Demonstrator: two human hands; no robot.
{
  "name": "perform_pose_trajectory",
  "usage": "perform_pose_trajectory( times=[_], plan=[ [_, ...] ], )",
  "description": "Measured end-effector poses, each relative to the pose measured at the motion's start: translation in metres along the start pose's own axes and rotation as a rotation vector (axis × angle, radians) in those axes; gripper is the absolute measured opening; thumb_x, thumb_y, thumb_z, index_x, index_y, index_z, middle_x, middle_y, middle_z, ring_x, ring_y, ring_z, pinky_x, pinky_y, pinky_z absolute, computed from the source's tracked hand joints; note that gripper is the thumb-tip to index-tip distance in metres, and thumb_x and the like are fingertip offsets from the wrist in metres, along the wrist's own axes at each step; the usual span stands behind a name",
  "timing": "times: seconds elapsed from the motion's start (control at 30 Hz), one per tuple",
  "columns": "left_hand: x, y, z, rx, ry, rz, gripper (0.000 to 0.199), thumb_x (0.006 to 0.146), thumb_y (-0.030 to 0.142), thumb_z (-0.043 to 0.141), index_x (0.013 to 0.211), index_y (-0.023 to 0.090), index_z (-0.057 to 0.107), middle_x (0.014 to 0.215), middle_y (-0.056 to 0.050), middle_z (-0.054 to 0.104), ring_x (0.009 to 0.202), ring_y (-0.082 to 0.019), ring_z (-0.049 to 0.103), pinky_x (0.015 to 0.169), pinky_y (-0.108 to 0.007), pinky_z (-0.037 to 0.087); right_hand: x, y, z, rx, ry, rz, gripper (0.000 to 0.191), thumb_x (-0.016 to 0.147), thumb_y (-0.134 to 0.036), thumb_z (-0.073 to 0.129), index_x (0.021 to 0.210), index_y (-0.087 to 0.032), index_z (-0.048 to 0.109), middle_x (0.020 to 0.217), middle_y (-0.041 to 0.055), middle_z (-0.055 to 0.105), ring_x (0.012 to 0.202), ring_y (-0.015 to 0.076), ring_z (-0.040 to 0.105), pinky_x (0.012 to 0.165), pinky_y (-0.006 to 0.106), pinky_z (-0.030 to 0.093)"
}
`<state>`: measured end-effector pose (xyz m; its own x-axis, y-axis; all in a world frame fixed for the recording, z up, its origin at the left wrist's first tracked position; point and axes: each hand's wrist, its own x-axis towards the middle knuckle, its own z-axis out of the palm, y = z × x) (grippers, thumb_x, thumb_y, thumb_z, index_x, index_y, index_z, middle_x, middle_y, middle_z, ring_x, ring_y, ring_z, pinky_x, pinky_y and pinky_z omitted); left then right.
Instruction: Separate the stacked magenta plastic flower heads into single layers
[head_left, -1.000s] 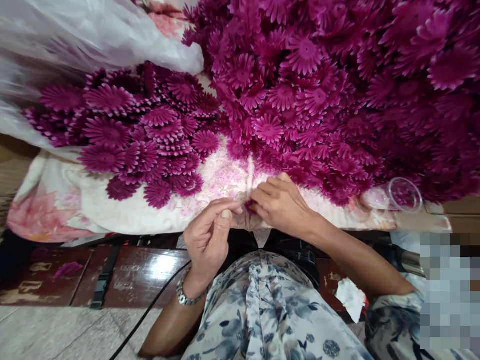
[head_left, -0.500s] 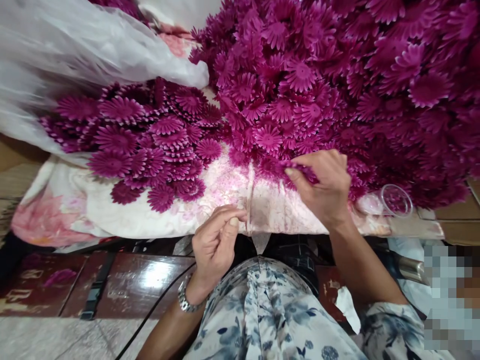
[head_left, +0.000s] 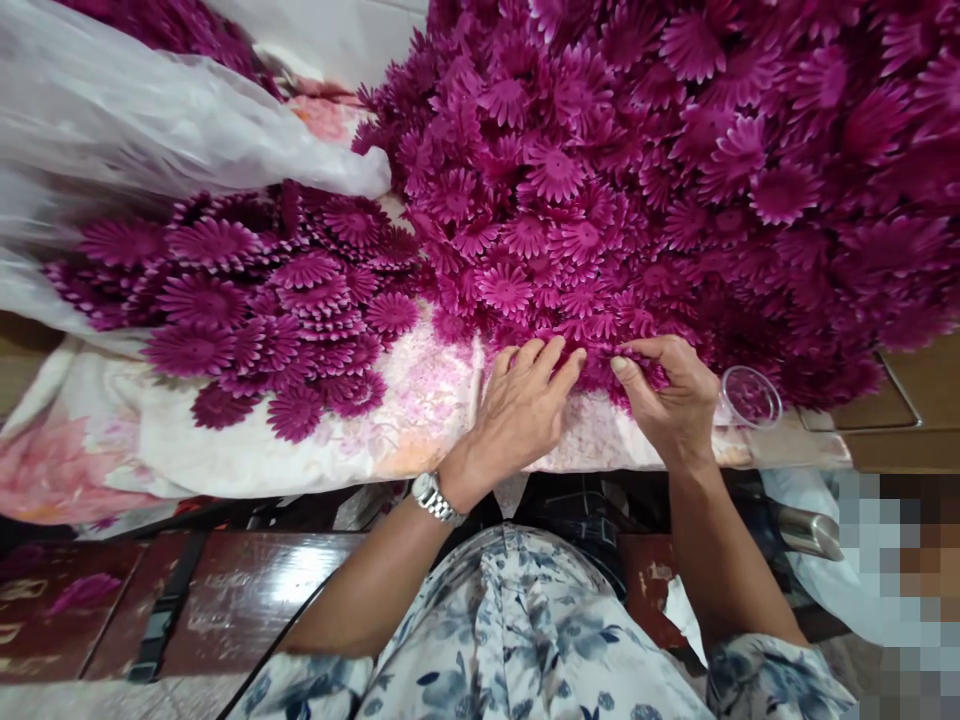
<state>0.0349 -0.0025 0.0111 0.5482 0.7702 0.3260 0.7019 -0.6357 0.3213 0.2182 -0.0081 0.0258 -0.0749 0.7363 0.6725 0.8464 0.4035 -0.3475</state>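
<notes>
A large heap of purple daisy-like artificial flower heads (head_left: 555, 175) covers the far side of the cloth-covered table (head_left: 420, 385). My right hand (head_left: 675, 400) is at the heap's near edge, thumb and forefinger pinched on a purple flower head that my fingers and the heap partly hide. Just left of it, my left hand (head_left: 521, 405) lies palm down, fingers stretched and apart, their tips touching or just over the nearest flowers. Nothing shows in its grasp. On the left are layered stacks of purple flower heads (head_left: 300, 300).
White plastic sheeting (head_left: 187, 125) spreads over the left side. A clear plastic cup (head_left: 752, 397) lies tipped near the right edge, beside cardboard (head_left: 892, 440). Below the table are a dark red bench (head_left: 240, 570), a black strap (head_left: 169, 610) and a metal flask (head_left: 810, 532).
My left hand has moved forward and right from the table's front edge to the heap, its fingers opening from a curl. My right hand keeps its pinch. The view has shifted slightly right.
</notes>
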Motion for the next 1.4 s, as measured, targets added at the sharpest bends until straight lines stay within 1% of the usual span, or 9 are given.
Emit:
perform_pose_trajectory(
  times=[0.1,0.2,0.37,0.47,0.77,0.93,1.13,1.3,1.4],
  plan=[
    [0.001,-0.005,0.002,0.051,0.038,-0.002,0.037,0.083,0.011,0.044,0.117,0.014,0.059,0.134,-0.016,0.051,0.120,-0.032,0.044,0.095,-0.048,0.035,-0.004,-0.001,-0.001,-0.025,-0.063,-0.053,0.010,0.084,-0.029,0.060,0.082,-0.019,0.061,0.072,0.0018,0.065,0.070,0.0161,0.059,0.068,0.030,0.043],
    [0.000,-0.011,0.001,0.079,0.116,-0.008,0.037,0.083,0.011,0.045,0.117,0.015,0.058,0.130,-0.014,0.054,0.116,-0.030,0.044,0.093,-0.046,0.035,-0.010,-0.004,0.001,-0.047,-0.187,-0.122,0.011,0.084,-0.030,0.060,0.082,-0.019,0.061,0.073,0.0021,0.066,0.070,0.0167,0.057,0.068,0.031,0.041],
    [0.016,-0.013,0.007,0.146,0.160,-0.003,0.025,0.086,0.015,0.046,0.106,0.015,0.061,0.099,-0.010,0.063,0.092,-0.026,0.051,0.077,-0.040,0.037,-0.021,-0.003,0.005,-0.102,-0.314,-0.151,0.013,0.086,-0.029,0.058,0.083,-0.017,0.062,0.075,0.0033,0.067,0.072,0.0176,0.055,0.070,0.032,0.038],
    [0.027,-0.012,0.011,0.200,0.142,0.048,0.017,0.085,0.013,0.046,0.090,0.016,0.061,0.086,-0.008,0.060,0.084,-0.025,0.050,0.072,-0.039,0.035,-0.024,0.000,0.005,-0.095,-0.317,-0.141,0.014,0.086,-0.029,0.057,0.084,-0.017,0.062,0.074,0.0040,0.066,0.072,0.0178,0.054,0.070,0.032,0.038],
    [0.041,-0.015,0.020,0.218,0.104,0.083,0.016,0.085,0.012,0.044,0.085,0.017,0.059,0.084,-0.009,0.057,0.085,-0.026,0.048,0.072,-0.040,0.033,-0.030,0.003,0.008,-0.013,-0.315,-0.110,0.012,0.087,-0.028,0.055,0.085,-0.018,0.061,0.074,0.0036,0.064,0.070,0.0170,0.052,0.069,0.031,0.038],
    [0.036,-0.018,0.013,0.229,0.176,0.120,0.018,0.084,0.011,0.045,0.075,0.018,0.059,0.078,-0.007,0.057,0.079,-0.023,0.049,0.069,-0.039,0.033,-0.034,0.006,0.008,0.004,-0.322,-0.088,0.011,0.087,-0.027,0.054,0.086,-0.018,0.060,0.076,0.0038,0.064,0.072,0.0169,0.053,0.070,0.031,0.039],
    [0.058,-0.009,-0.012,0.073,0.260,-0.010,0.019,0.087,0.016,0.043,0.077,0.017,0.059,0.076,-0.006,0.061,0.077,-0.021,0.055,0.073,-0.037,0.039,-0.035,0.006,0.008,0.012,-0.317,-0.075,0.011,0.087,-0.026,0.054,0.087,-0.017,0.061,0.076,0.0045,0.064,0.073,0.0176,0.054,0.070,0.032,0.042],
    [0.094,-0.010,-0.009,-0.072,0.259,-0.128,0.017,0.082,0.013,0.047,0.083,0.015,0.063,0.082,-0.006,0.066,0.081,-0.022,0.062,0.077,-0.036,0.044,-0.032,0.002,0.005,0.020,-0.309,-0.070,0.009,0.086,-0.024,0.055,0.085,-0.018,0.061,0.078,0.0055,0.064,0.075,0.0182,0.054,0.071,0.032,0.044],
    [0.091,-0.016,-0.009,-0.168,0.261,-0.123,0.018,0.081,0.015,0.051,0.091,0.016,0.066,0.084,-0.005,0.069,0.083,-0.021,0.064,0.079,-0.036,0.047,-0.031,-0.004,0.005,0.067,-0.340,-0.057,0.008,0.086,-0.024,0.055,0.086,-0.019,0.062,0.078,0.0048,0.063,0.075,0.0173,0.055,0.071,0.031,0.045]
  ],
)
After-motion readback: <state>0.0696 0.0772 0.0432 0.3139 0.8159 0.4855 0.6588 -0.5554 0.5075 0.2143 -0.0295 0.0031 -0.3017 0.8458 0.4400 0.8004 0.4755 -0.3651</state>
